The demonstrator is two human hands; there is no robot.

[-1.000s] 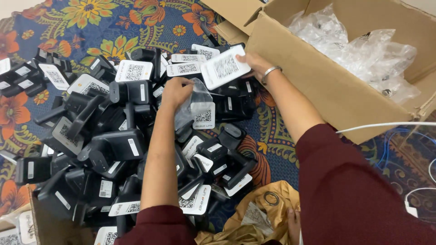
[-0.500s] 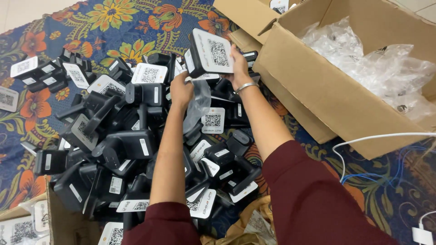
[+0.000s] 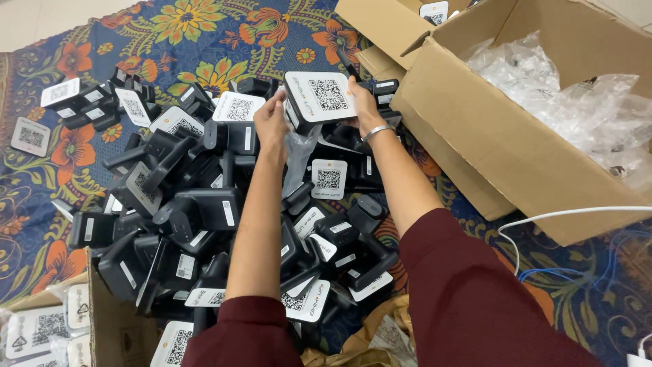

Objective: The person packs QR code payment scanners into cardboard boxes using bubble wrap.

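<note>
Hands up at the top centre of the frame, both on one black device (image 3: 319, 102) with a white square label card on its face. The left hand (image 3: 272, 126) has its fingers curled on the device's left edge and on a clear plastic wrapper (image 3: 297, 160) hanging below it; the right hand (image 3: 363, 109), silver bangle at the wrist, clamps the right edge, fingers wrapped behind and out of sight. So the device is lifted, held just above the pile (image 3: 204, 211).

And what a pile: dozens of the same black units with white cards, heaped over the flowered rug (image 3: 170, 27) from the upper left down to the bottom centre, all of them bare. The open cardboard box (image 3: 489, 143) in the upper right is stuffed with crumpled clear bags (image 3: 564, 95). By the look of it, the unwrapping is well along, this one mid-strip. A white cable (image 3: 577, 214) trails across the right edge.
</note>
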